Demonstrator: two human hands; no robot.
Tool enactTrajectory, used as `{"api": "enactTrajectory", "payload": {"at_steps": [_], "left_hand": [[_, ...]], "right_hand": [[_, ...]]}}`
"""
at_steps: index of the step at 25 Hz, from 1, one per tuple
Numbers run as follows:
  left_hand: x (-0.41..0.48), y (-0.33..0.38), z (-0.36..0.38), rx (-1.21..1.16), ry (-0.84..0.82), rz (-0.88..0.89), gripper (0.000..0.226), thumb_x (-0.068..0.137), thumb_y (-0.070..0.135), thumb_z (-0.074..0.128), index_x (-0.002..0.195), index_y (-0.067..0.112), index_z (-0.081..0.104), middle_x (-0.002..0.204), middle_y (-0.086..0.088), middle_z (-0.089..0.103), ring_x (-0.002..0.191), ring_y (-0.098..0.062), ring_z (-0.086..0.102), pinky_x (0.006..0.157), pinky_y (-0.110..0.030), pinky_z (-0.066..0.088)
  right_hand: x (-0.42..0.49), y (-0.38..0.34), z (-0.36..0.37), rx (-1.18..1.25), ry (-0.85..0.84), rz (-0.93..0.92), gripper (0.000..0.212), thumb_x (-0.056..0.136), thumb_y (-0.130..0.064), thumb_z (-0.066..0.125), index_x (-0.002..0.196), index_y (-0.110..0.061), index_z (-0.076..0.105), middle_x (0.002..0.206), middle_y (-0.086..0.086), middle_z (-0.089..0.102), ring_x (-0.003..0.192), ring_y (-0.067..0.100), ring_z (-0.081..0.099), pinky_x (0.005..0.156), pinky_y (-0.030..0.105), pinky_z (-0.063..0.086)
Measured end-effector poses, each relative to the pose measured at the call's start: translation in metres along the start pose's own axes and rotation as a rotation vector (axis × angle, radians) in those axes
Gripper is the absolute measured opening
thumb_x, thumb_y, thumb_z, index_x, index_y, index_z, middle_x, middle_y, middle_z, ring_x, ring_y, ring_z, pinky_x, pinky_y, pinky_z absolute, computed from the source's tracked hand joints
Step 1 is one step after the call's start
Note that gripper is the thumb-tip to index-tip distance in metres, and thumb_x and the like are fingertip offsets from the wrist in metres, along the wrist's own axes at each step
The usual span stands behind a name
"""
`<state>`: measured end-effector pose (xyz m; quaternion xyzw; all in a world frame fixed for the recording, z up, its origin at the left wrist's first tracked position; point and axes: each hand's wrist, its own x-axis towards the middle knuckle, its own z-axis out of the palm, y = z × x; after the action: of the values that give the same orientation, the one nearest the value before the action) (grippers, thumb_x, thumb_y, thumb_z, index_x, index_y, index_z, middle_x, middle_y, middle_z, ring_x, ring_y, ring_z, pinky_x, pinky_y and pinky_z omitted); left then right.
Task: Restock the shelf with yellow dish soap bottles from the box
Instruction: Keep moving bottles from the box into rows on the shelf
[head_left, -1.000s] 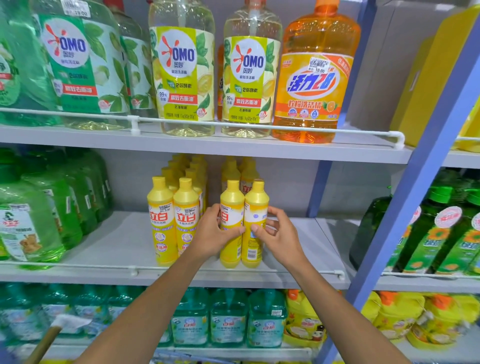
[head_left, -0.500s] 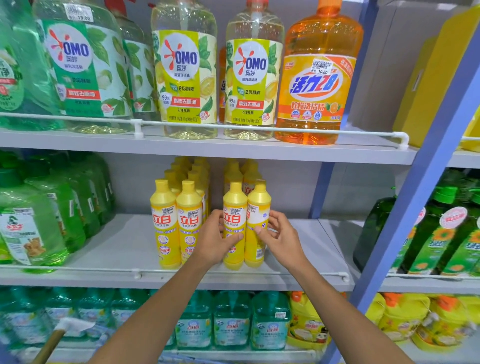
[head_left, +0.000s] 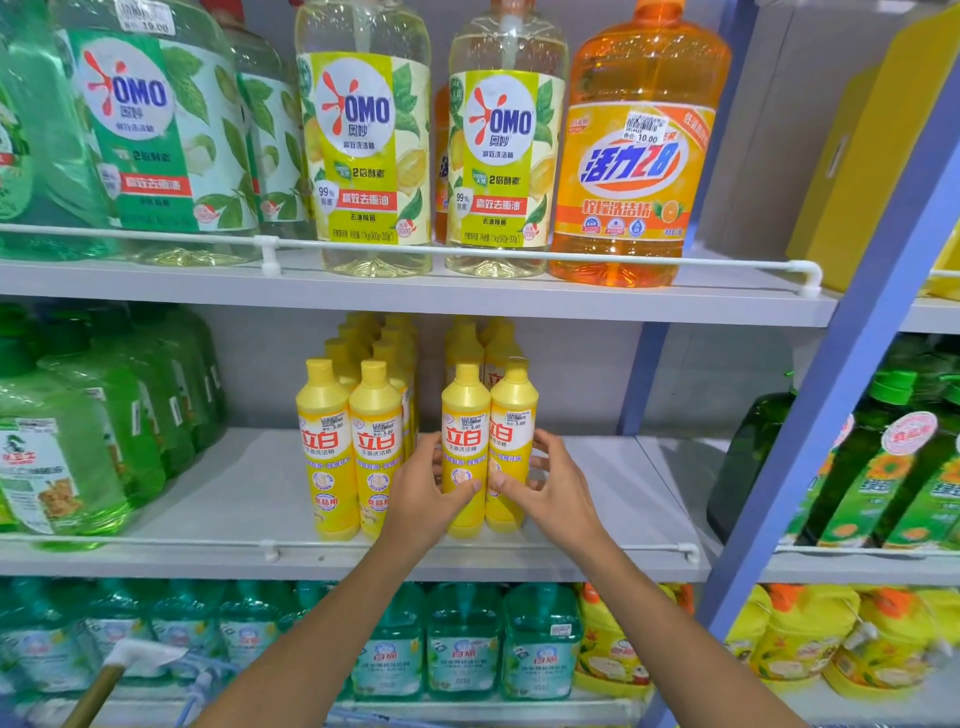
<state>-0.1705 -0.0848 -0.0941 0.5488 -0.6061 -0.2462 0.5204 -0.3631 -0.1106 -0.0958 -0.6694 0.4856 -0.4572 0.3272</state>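
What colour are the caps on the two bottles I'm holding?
Yellow, like the bottles themselves; the caps show best in the head view.

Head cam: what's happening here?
A person faces a grey store shelf. Their left hand grips a slim yellow plastic dish soap bottle. Their right hand grips its yellow twin bottle, which touches it on the right. Both stand upright at the front of the middle level, beside another front pair of the same yellow bottles. No box is in view.

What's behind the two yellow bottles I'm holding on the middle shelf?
More yellow bottles stand in rows behind the front pair. Only their caps and shoulders show; how many there are is hidden.
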Motion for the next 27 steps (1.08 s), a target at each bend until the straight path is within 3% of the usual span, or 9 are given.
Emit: {"api": "enactTrajectory", "payload": {"at_steps": [3,7,12,16,20,22,27], "left_hand": [[-0.005,-0.007,0.008,0.016,0.039,-0.019,0.063,0.076,0.028,0.087,0.130,0.020,0.055,0.113,0.009,0.068,0.101,-0.007,0.067,0.083,-0.025,0.059],[-0.001,-0.010,0.013,0.069,0.101,-0.007,0.064,0.075,0.030,0.087,0.130,0.017,0.056,0.114,0.003,0.071,0.099,-0.011,0.068,0.084,-0.034,0.061],[0.000,-0.017,0.021,0.120,0.141,-0.037,0.068,0.072,0.028,0.089,0.130,0.018,0.056,0.116,0.002,0.072,0.100,-0.012,0.069,0.083,-0.034,0.061],[0.001,-0.023,0.027,0.191,0.138,-0.094,0.059,0.072,0.030,0.089,0.122,0.020,0.060,0.114,0.003,0.072,0.095,-0.012,0.069,0.082,-0.031,0.060],[0.022,-0.025,0.037,0.218,0.189,-0.124,0.057,0.072,0.028,0.089,0.118,0.017,0.057,0.115,-0.004,0.071,0.099,-0.021,0.069,0.085,-0.040,0.059],[0.031,-0.025,0.043,0.207,0.200,-0.141,0.060,0.074,0.027,0.088,0.124,0.015,0.056,0.121,-0.006,0.069,0.106,-0.023,0.068,0.091,-0.043,0.058],[0.042,-0.034,0.048,0.157,0.199,-0.131,0.063,0.073,0.028,0.088,0.127,0.017,0.057,0.122,-0.002,0.069,0.108,-0.019,0.067,0.093,-0.041,0.058]], "right_hand": [[-0.003,0.004,0.011,-0.077,0.100,0.026,0.068,0.073,-0.041,0.089,0.127,-0.023,0.052,0.118,-0.012,0.063,0.099,-0.008,0.063,0.076,0.009,0.053],[0.002,0.005,-0.008,-0.009,-0.063,0.026,0.059,0.084,-0.022,0.082,0.135,-0.021,0.052,0.121,-0.010,0.066,0.103,-0.017,0.062,0.083,0.008,0.053],[-0.005,0.016,0.009,-0.086,0.043,0.092,0.062,0.079,-0.038,0.085,0.131,-0.024,0.054,0.121,-0.011,0.064,0.101,-0.001,0.064,0.077,0.009,0.051],[0.000,0.029,0.026,-0.177,0.109,0.106,0.057,0.077,-0.043,0.085,0.122,-0.027,0.053,0.115,-0.006,0.068,0.103,0.011,0.065,0.087,0.029,0.058],[0.020,0.028,0.029,-0.075,0.089,0.127,0.060,0.083,-0.031,0.082,0.133,-0.020,0.052,0.123,-0.001,0.070,0.104,0.012,0.068,0.088,0.022,0.056],[0.029,0.027,0.032,-0.064,0.095,0.157,0.061,0.084,-0.031,0.082,0.135,-0.019,0.050,0.125,0.001,0.069,0.105,0.015,0.068,0.090,0.027,0.056],[0.043,0.031,0.039,-0.086,0.154,0.177,0.058,0.079,-0.039,0.085,0.126,-0.022,0.055,0.123,-0.001,0.067,0.109,0.016,0.064,0.093,0.030,0.055]]}}
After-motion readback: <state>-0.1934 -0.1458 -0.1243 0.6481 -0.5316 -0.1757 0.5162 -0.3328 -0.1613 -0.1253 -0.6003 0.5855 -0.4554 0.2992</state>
